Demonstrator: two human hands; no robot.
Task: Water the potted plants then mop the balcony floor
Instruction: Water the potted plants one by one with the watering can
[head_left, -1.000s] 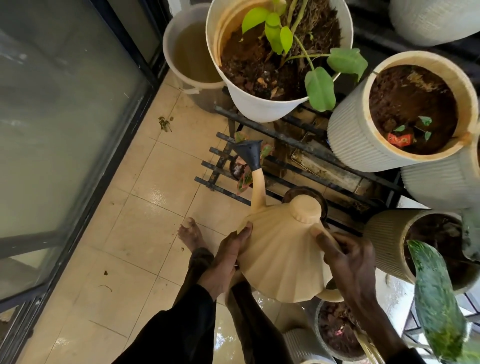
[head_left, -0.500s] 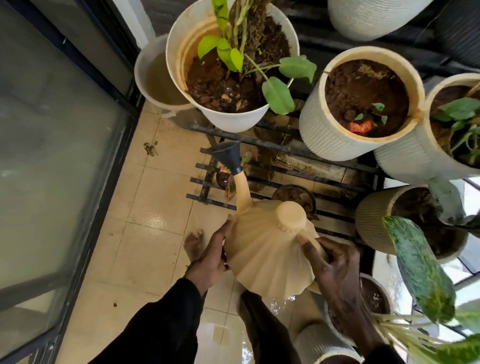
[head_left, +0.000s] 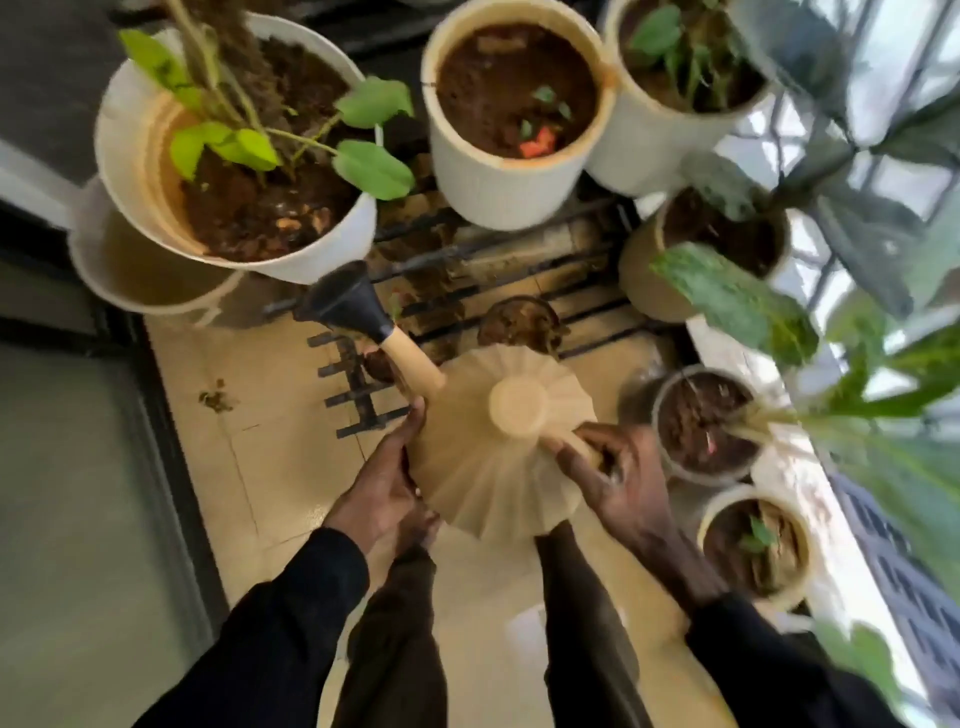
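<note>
Right fingers (head_left: 597, 449): curled tight around the beige handle (head_left: 576, 444) at the back of the can, knuckles up, thumb side toward the lid.
Right hand (head_left: 618, 483): clamped on that handle, black sleeve (head_left: 779, 670) running off toward the lower right.
Left fingers (head_left: 410, 421): spread flat against the left flank of the can, fingertips just under the base of the spout; pressing, not wrapped around anything.
Left hand (head_left: 387, 483): cupping and steadying the can's side, black sleeve (head_left: 280, 623) behind it.
Beige ribbed plastic watering can (head_left: 493, 467): held between both hands above the floor, round cap (head_left: 519, 408) facing up, body fanning out in pleats.
Spout (head_left: 413, 364): angled up and to the left, ending in a black funnel-shaped rose (head_left: 345, 304) just below the rim of the big pot.
Large white round pot with green leafy vine (head_left: 311, 254): upper left, dark soil, resting on the rack.
White ribbed pot with bare brown soil and a red scrap (head_left: 498, 192): beside it, centre top.
Black metal slatted rack (head_left: 467, 291): under those pots, bars crossing behind the spout.
White bucket (head_left: 119, 280): partly tucked under the large pot, at the far left.
Small pots along the right edge (head_left: 670, 457): three at least, soil showing, blurred.
Cream tiled floor (head_left: 260, 441): below the can, glossy patches near the legs; whether wet, cannot tell.
</note>
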